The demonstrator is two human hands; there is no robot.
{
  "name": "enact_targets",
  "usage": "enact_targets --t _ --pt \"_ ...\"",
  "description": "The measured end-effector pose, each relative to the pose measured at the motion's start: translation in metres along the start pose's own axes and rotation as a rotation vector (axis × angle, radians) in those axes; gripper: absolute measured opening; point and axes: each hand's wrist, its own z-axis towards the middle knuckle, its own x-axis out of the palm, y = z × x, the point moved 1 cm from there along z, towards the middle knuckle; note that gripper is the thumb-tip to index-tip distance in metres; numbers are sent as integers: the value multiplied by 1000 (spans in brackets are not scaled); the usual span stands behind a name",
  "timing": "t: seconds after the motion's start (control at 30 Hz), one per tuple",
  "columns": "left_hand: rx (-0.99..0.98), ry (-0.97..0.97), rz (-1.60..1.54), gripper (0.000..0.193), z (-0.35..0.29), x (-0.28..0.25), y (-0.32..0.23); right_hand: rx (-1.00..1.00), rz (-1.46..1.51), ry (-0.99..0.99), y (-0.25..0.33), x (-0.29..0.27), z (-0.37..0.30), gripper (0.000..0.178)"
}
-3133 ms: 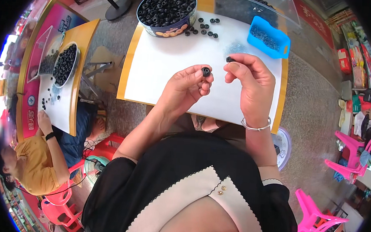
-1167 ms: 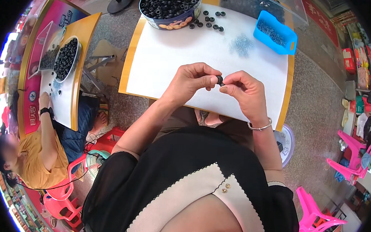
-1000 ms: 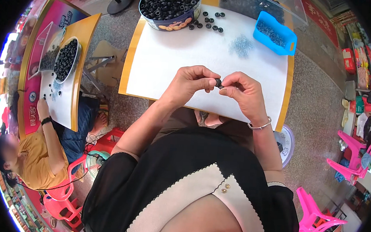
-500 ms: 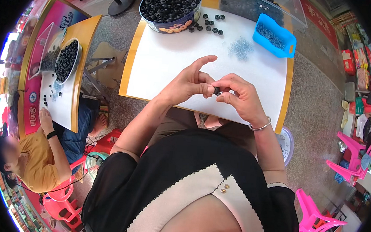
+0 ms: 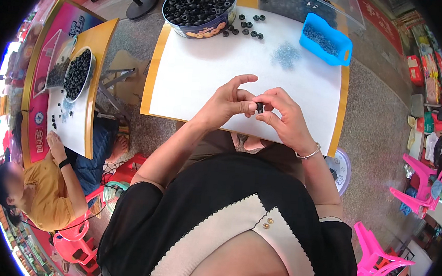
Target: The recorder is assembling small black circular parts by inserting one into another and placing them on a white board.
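"1 black bead [image 5: 260, 107] in your grip, is it?"

"Yes, 1, with 2 hands on it. My left hand [image 5: 230, 103] grasps it from the left between the thumb and a bent finger, while the index finger stretches forward, free of it. My right hand [image 5: 283, 116] pinches it from the other side, finger beyond and thumb nearer me. Whether a smaller piece is caught in there too, I cannot tell."

"And where does that put it?"

"Above the near part of the white sheet [image 5: 199, 76] that covers most of my tabletop [image 5: 153, 81]."

"What lies round about?"

"At the far left, a round tin [image 5: 199, 34] heaped with dark beads [image 5: 199, 5], and some loose beads [image 5: 245, 32] just beside it. To the right, a patch of pale blue bits [image 5: 285, 56] on the sheet, near a blue tray [image 5: 339, 59] with more of the like inside. A clear box [image 5: 294, 10] stands at the far edge."

"Anybody near?"

"A person [image 5: 50, 198] in a mustard top sits to my left, well apart, at a 2nd tabletop [image 5: 105, 45]."

"And on your wrist?"

"A silver bracelet [image 5: 311, 153], the right wrist."
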Motion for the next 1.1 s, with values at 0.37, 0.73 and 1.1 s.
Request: enact_targets --t 0.37,0.73,1.1 --pt "-53 92 -111 60 0 -4 -1 -65 -91 -34 3 7 -5 31" --pt "-53 36 -10 32 -7 -1 5 -134 -105 -163 12 24 -8 24" --pt "-5 118 63 32 -7 5 7 -201 -130 -214 3 29 -12 24"
